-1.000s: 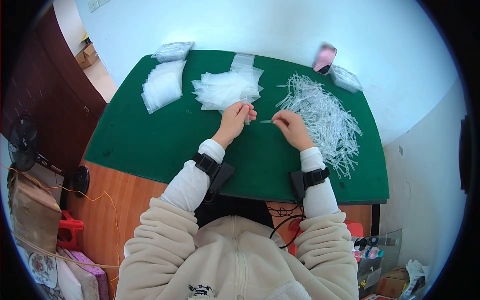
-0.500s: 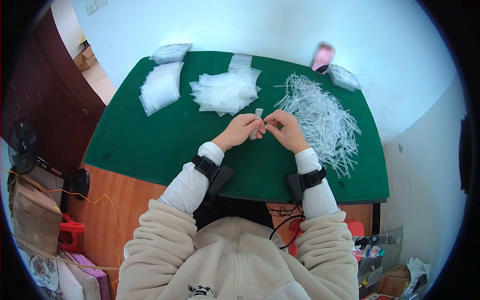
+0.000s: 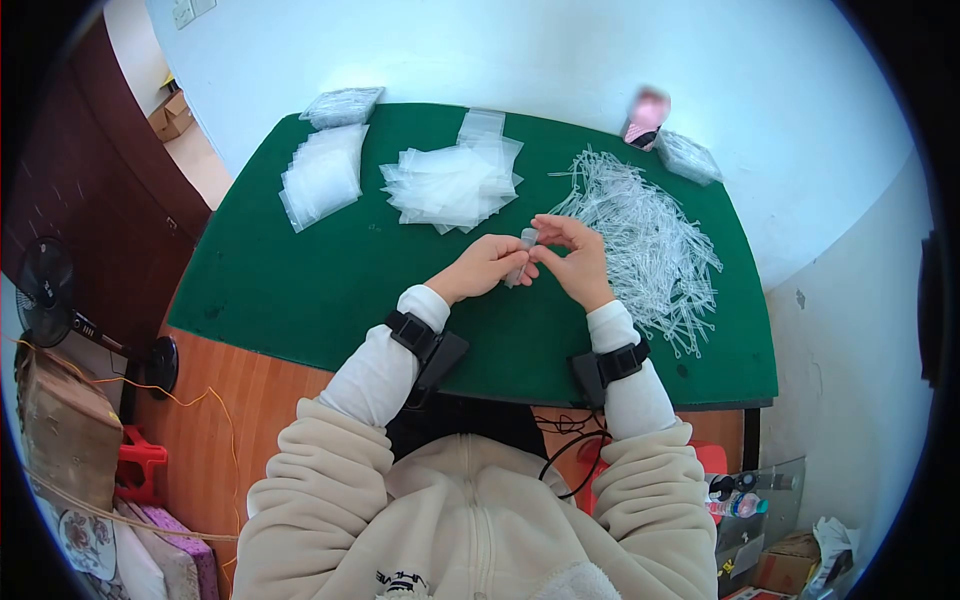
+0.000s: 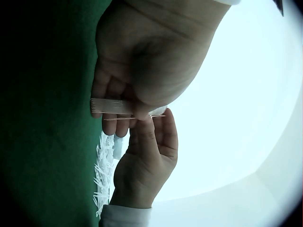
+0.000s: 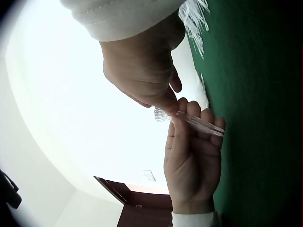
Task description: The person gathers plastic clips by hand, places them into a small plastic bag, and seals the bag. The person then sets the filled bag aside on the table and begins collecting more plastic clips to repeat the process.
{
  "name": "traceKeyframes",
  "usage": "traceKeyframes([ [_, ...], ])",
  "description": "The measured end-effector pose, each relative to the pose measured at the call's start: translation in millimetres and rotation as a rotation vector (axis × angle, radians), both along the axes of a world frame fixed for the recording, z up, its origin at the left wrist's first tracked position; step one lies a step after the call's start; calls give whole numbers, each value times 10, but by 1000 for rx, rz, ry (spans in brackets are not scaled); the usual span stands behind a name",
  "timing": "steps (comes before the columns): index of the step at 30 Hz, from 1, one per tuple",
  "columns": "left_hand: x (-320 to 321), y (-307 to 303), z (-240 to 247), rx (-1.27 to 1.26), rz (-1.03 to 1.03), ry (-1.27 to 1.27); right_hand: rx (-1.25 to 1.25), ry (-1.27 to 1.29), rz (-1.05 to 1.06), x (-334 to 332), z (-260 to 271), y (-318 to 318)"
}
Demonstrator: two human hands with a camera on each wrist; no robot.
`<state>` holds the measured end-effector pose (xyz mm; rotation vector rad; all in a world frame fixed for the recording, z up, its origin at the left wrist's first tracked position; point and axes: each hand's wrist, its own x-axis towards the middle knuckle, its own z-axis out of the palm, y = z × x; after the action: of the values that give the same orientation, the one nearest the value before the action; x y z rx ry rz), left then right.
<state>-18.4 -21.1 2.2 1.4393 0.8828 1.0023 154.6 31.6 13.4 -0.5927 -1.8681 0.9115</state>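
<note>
My left hand (image 3: 480, 268) holds a small neat bundle of thin clear plastic sticks (image 4: 108, 105) between thumb and fingers, above the green table. The bundle's upper end pokes out past the thumb in the head view. My right hand (image 3: 580, 262) meets it from the right, thumb and fingertip pinching a single clear stick (image 4: 116, 119) right alongside the bundle. The left wrist view shows this stick nearly parallel to the others. Fingertips hide the bundle's middle. Just right of my right hand lies a large loose pile of clear sticks with small looped ends (image 3: 655, 245).
Clear flat bags (image 3: 450, 185) lie fanned at the table's middle, with more bags (image 3: 325, 178) to the left. Filled clear packs stand at the back left (image 3: 343, 106) and back right (image 3: 690, 157). A pink phone (image 3: 646, 118) leans on the wall.
My right hand has come left with its stick to the bundle. My left hand has moved slightly right and down, away from the bags, turning the bundle into view.
</note>
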Motion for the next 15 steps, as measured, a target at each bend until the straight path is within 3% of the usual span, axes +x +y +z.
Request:
traceKeyframes([
  [11,9,41,-72,157,16,71,133,-39,-14,-4,-4,-25],
  [15,8,54,-118,186,25,113,52,-67,-11,-12,-42,-25],
])
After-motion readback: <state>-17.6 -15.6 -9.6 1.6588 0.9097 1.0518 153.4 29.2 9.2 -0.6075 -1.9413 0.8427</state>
